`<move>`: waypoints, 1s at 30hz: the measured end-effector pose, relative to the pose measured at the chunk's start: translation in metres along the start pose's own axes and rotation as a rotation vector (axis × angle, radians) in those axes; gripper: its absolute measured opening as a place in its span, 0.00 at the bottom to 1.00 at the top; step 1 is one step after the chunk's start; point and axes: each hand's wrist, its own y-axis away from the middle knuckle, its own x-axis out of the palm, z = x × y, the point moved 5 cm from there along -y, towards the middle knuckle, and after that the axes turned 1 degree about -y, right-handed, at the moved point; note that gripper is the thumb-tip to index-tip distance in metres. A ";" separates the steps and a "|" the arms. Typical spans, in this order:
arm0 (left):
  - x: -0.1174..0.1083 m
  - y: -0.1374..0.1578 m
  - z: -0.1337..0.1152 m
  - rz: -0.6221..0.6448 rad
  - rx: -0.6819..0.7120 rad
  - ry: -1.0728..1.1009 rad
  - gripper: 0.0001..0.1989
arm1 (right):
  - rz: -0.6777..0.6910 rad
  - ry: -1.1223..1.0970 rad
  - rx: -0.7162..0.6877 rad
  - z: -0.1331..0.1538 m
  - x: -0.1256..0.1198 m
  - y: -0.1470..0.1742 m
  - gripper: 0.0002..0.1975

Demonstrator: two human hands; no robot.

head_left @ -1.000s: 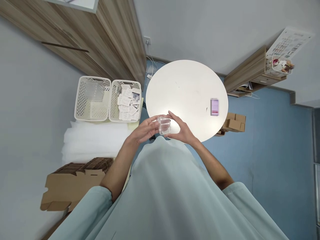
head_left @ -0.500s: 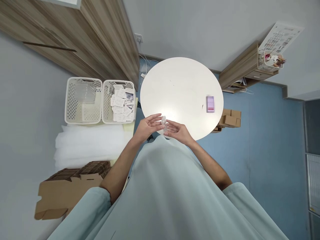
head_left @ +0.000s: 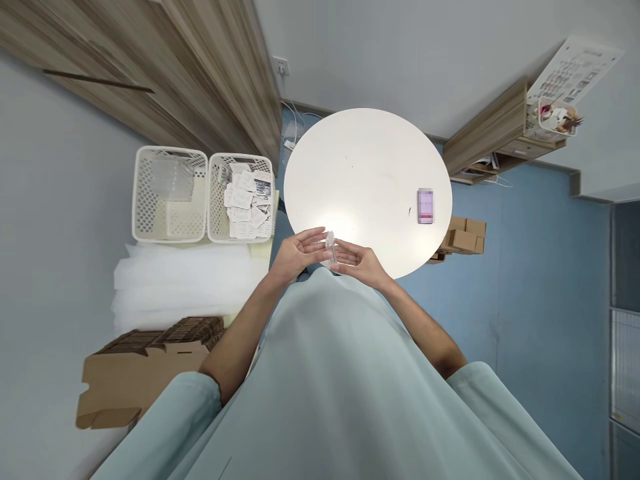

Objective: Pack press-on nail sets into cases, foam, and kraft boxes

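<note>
Between my two hands I hold a small clear plastic case (head_left: 330,244), upright on its narrow side over the near edge of the round white table (head_left: 370,160). My left hand (head_left: 296,256) grips it from the left, the thumb low and the fingers stretched along its top. From the right, my right hand (head_left: 364,265) pinches the case with its thumb at the lower end and its fingers behind. Whatever may be inside the case is too small to make out. A purple-screened phone-like object (head_left: 426,205) lies at the table's right side.
On the left stand a white basket (head_left: 170,235) with clear plastic pieces and another basket (head_left: 213,200) full of printed cards. Nearer me are white foam sheets (head_left: 183,283) and stacked flat cardboard boxes (head_left: 145,377). Small cartons (head_left: 465,237) sit beyond the table's right edge.
Both hands keep the clear case in nearly the same grip, and it looks slightly turned. The whole view has shifted a little.
</note>
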 end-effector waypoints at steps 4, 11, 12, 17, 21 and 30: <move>0.000 -0.001 0.000 0.009 0.005 0.005 0.48 | 0.005 0.002 -0.010 0.000 0.000 0.000 0.49; 0.006 0.001 -0.006 0.018 -0.010 -0.005 0.49 | -0.016 0.010 -0.046 0.005 0.003 0.004 0.47; 0.007 0.001 -0.008 0.021 -0.005 -0.007 0.50 | -0.008 -0.001 -0.051 0.007 0.003 0.005 0.47; 0.004 0.000 -0.013 0.051 0.001 0.012 0.47 | 0.046 -0.057 -0.060 0.017 0.001 0.010 0.46; 0.000 -0.003 -0.014 0.157 -0.016 0.079 0.45 | 0.075 -0.067 -0.054 0.022 -0.003 0.013 0.44; -0.006 -0.001 -0.006 0.141 0.025 0.146 0.46 | -0.106 -0.032 -0.112 0.026 -0.021 -0.004 0.31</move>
